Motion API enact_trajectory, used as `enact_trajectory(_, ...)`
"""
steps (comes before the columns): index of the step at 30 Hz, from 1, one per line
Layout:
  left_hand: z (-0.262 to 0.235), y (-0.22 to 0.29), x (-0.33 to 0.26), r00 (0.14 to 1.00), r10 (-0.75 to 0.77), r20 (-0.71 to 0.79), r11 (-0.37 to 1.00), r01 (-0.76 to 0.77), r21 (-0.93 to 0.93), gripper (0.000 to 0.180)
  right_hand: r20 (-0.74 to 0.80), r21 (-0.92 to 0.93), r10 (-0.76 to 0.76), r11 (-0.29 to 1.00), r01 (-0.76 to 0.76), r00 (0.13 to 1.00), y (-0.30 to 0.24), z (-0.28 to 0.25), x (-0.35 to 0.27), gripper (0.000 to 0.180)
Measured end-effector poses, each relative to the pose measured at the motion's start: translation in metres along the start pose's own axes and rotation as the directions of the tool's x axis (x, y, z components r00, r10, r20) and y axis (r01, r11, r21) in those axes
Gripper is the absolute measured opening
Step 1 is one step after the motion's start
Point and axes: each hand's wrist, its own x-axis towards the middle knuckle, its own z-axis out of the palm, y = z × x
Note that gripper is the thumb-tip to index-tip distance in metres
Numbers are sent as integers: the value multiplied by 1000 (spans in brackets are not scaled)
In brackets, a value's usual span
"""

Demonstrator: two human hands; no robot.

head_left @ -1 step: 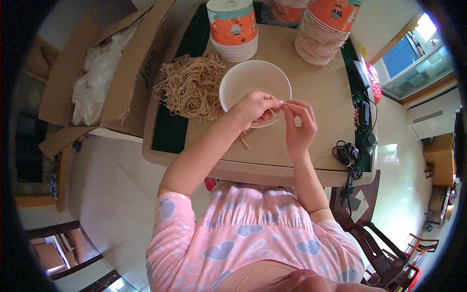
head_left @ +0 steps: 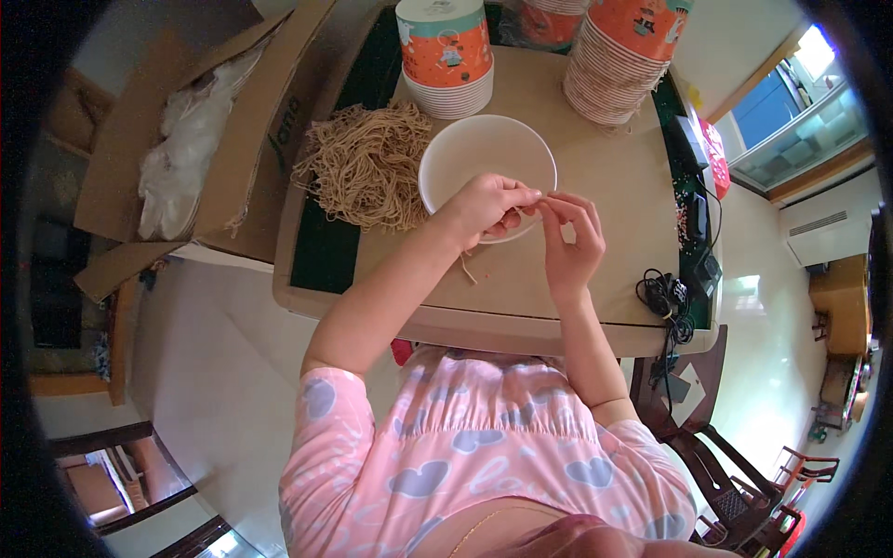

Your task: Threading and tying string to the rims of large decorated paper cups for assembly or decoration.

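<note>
My left hand (head_left: 490,205) is closed in a pinch on a thin beige string (head_left: 470,270), whose loose end hangs below the palm. Right against its fingertips, the thumb and forefinger of my right hand (head_left: 572,246) pinch together, seemingly on the same string; the part between them is too small to see well. Both hands are over the near rim of a white paper tub (head_left: 465,153), its open mouth facing up. To its left lies a tangled heap of beige strings (head_left: 367,167).
Behind the tub stand a stack of orange and teal paper tubs (head_left: 446,60) and a taller stack (head_left: 614,74) with strings on it. An open cardboard box (head_left: 251,139) with white plastic is at left. Black cables (head_left: 665,298) lie on the table's (head_left: 614,223) right edge.
</note>
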Motion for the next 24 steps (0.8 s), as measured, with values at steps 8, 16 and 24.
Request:
enact_trajectory(8,-3,-3,-9,986,126,-107,989,-117,87,12,74,-104,-94,989,102,993,-6,1,-6,23)
enact_trajectory(16,7,-8,-36,754,634,-171,595,-334,731,10,349,12,144,987,-158,926,-22,-11,19,17)
enact_trajectory(24,7,-19,-42,781,560,-277,735,-313,602,12,364,-32,292,953,-301,884,-9,2,14,5)
